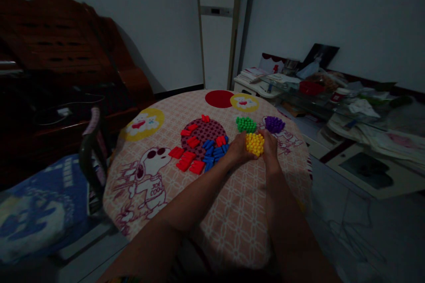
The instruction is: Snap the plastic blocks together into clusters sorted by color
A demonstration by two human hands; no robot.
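Observation:
My left hand (239,149) and my right hand (269,143) close in from both sides on a bundle of yellow plastic pieces (255,144) with rounded knobs facing me. Whether the bundle rests on the table or is lifted, I cannot tell. Just beyond my left fingers sits a similar green bundle (246,124). Behind my right hand is a purple bundle (274,124). Left of my left hand lie several loose blue pieces (210,153), partly hidden by my wrist. Farther left are several flat red pieces (186,160), some joined in small groups.
A patterned cloth covers the round table (239,203). At left stand a chair with a blue cushion (36,203) and a dark wooden bench (59,48). A cluttered glass-topped cabinet (299,90) runs along the right. Behind the table is a tall white appliance (217,44).

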